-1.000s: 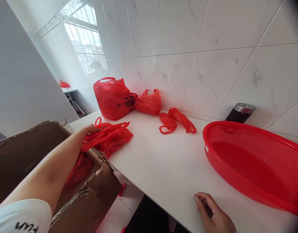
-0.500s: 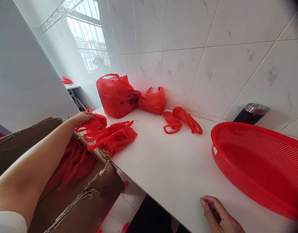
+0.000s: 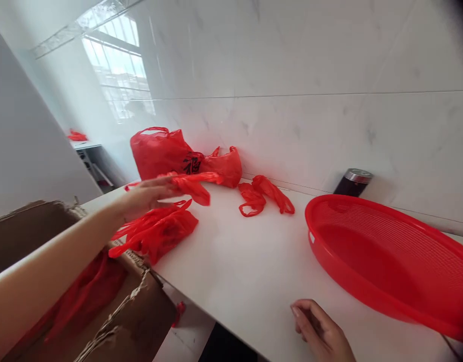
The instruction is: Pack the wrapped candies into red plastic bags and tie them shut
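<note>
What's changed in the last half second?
The left hand has carried a red bag rightward from near the box to above the red plastic heap. The right hand stays curled; the red basket hasn't moved.

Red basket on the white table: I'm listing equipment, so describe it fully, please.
The red basket looks plastic, wide and shallow, with a smooth rim, finely patterned inner wall and small white label outside. It stands upright on the white table, its right end cut off by the picture's edge. The right hand is apart from it.
</note>
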`<state>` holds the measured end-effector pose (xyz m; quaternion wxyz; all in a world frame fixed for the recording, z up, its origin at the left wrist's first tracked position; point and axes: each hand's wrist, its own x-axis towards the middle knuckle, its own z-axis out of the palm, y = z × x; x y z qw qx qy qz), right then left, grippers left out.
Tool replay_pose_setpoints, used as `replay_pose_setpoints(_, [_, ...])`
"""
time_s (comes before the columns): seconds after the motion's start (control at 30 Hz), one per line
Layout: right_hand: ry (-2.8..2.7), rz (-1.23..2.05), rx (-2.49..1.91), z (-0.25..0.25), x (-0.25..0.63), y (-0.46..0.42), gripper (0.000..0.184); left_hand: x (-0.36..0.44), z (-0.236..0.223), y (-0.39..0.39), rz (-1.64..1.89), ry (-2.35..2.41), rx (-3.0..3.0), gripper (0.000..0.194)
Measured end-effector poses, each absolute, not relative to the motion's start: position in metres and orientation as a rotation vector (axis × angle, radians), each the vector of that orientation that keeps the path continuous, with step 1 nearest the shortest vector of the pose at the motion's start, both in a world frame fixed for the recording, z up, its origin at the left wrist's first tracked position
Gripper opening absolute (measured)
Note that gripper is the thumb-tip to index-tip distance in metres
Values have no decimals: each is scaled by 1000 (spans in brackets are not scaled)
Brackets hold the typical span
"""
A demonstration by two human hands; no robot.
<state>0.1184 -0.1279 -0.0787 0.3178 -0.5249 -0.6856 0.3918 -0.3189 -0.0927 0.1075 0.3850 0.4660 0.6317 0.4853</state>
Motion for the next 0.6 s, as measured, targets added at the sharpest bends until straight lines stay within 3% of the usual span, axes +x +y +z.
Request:
replay_pose_setpoints(0.07, [-1766,1007,-1272,-61,101,-127,39,-262,92,-91,1087,1462,1175,70])
replay_pose_setpoints(0.23, [-1712,664,-1154,-33,68,-122,40,-155,36,-109,573,1299,1196,77])
replay_pose_setpoints(0.33, [-1787,667,-1105,-41,69,-118,21,-140,25,-118,299,1212,1237,82])
replay_pose_setpoints(0.43, [-1781,680,-1155,-54,80,-116,5,-149,30,-114,166,1299,1454,62])
replay_pose_setpoints(0.5, [-1765,657,-1173,-61,85,-116,6,-155,32,-109,267,1468,1745,45])
replay_pose_setpoints(0.6, [-1800,620,-1179,-65,83,-116,9,-154,21,-105,292,1477,2277,38])
